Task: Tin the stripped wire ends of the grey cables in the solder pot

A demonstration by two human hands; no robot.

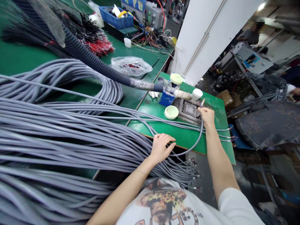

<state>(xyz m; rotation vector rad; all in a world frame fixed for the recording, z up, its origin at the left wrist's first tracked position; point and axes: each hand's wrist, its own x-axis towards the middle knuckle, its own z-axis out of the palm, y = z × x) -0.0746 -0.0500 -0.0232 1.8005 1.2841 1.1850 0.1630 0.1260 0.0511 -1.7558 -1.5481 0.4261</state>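
Observation:
My right hand grips a grey cable above a green board, with the cable's stripped coloured wires sticking up past my fingers. Just beside this hand sits a recessed metal tray. My left hand lies on a large bundle of grey cables at the board's near edge, fingers resting on top. A white round lid lies on the board, and a black corrugated hose ends at a white fitting.
A green workbench holds a plastic bag, a bunch of red-tipped wires and a blue crate. A white pillar stands behind the board. Dark bags lie to the right, and a person stands farther back.

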